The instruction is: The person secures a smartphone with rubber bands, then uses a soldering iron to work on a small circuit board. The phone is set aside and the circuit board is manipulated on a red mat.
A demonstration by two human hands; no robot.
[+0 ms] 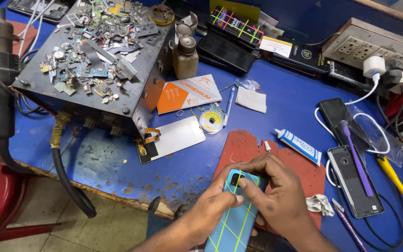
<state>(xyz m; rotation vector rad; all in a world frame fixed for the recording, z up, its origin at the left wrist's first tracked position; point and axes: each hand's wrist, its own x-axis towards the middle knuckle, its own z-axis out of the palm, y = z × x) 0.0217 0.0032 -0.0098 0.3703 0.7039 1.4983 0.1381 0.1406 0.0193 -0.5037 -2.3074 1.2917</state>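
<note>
Both hands work on a light blue phone (233, 219) that lies low in the middle of the view, over the near edge of a red mat (299, 163) on the blue workbench (285, 102). Thin yellow-green bands cross the back of the phone in a grid. The left hand (208, 210) holds the phone from its left side, with the thumb pressed on the back near the dark camera block. The right hand (276, 193) covers the upper right corner, and its fingers are bent and pressed on the top of the phone; the fingertips of the two hands nearly meet there. Both hands are closed on the phone, not spread.

Just beside the mat, to the upper right, lies a white glue tube (299, 144) with blue print. A crumpled tissue (319, 204) sits near the right wrist. Further right, a purple pry tool (357, 158) rests over an open phone back (354, 186). Behind the hands, a white display panel (171, 139) with a flex cable lies flat, next to a small wire spool (211, 122). On the left, a dark metal box (94, 105) carries many small scrap parts, and a hot air handle (0, 74) stands beside it
</note>
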